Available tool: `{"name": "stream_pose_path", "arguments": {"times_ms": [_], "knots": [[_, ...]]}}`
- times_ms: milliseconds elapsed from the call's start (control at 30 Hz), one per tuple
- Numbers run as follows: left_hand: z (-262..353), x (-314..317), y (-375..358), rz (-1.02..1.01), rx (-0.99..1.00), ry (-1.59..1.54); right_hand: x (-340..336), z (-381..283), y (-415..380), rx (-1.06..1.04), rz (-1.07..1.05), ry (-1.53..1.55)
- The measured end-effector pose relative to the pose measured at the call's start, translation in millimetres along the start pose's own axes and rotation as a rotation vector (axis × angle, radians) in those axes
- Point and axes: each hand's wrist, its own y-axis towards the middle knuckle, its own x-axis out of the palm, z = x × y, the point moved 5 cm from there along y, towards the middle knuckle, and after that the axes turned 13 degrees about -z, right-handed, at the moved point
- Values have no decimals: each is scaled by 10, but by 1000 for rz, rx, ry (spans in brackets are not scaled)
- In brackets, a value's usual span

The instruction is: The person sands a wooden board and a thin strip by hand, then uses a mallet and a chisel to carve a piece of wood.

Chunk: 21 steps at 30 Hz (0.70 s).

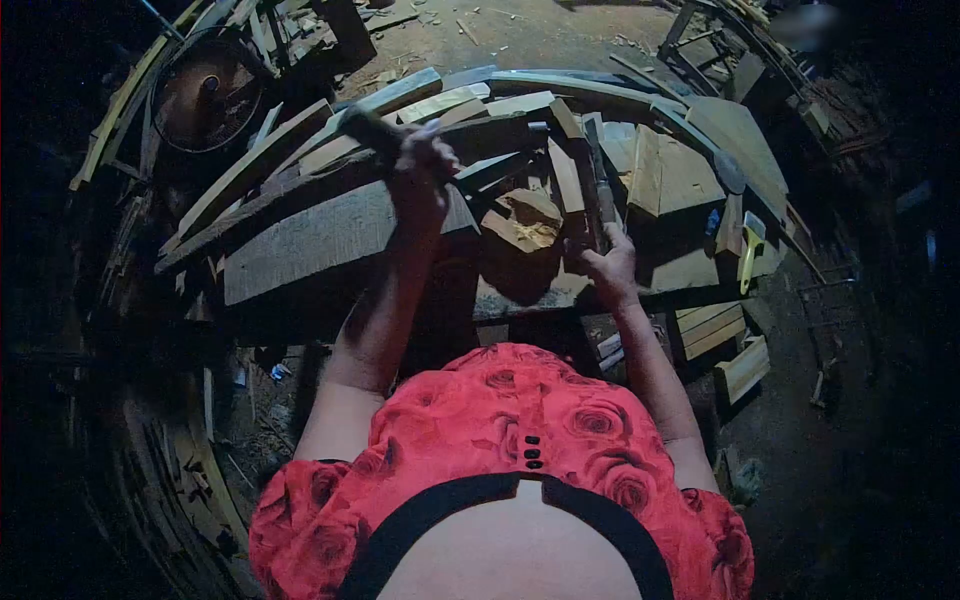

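Observation:
My left hand (422, 165) is raised above the workbench, closed round a mallet (370, 132) whose dark, blocky head is blurred and points up and to the left. My right hand (612, 265) grips the near end of a chisel (603, 200), which lies pointing away from me among pieces of timber. Between the two hands sits a chunky wood block (530, 220) with a rough, hollowed pale top. Left of that block, a thick grey beam (310, 240) lies under my left forearm.
Long boards (370, 105) curve across the bench's far side. At right are an upright wood block (646, 172), a yellow-handled paintbrush (752, 245) and a small blue item (712, 222). A round disc (208, 100) stands back left. Cut pieces (712, 328) lie below the bench.

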Motion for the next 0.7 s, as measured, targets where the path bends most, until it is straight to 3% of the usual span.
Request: {"name": "stream_pose_path", "arguments": {"times_ms": [67, 233, 300, 400, 500, 567, 600, 633, 700], "knots": [[-140, 140, 50, -9, -17, 109, -4, -25, 53, -179, 28, -263], [-222, 412, 120, -182, 1, 451, 25, -44, 13, -163, -29, -188], [-211, 501, 95, -137, 0, 540, 34, -56, 20, -207, -34, -242], [-303, 524, 110, -166, 8, 567, 38, -36, 5, -151, -51, -158], [-364, 609, 113, -209, -26, 800, 35, -133, -3, -144, -71, -88], [-336, 697, 101, -218, 186, 999, 17, -178, -4, 57, -217, 51], [-295, 789, 64, -325, 507, 1307, -106, -133, 101, -29, -207, -113], [-350, 754, 84, -320, 512, 1309, -208, -91, 228, -114, -196, -274], [-508, 683, 140, -260, 228, 1089, -363, -960, 147, -364, -160, -246]]}}
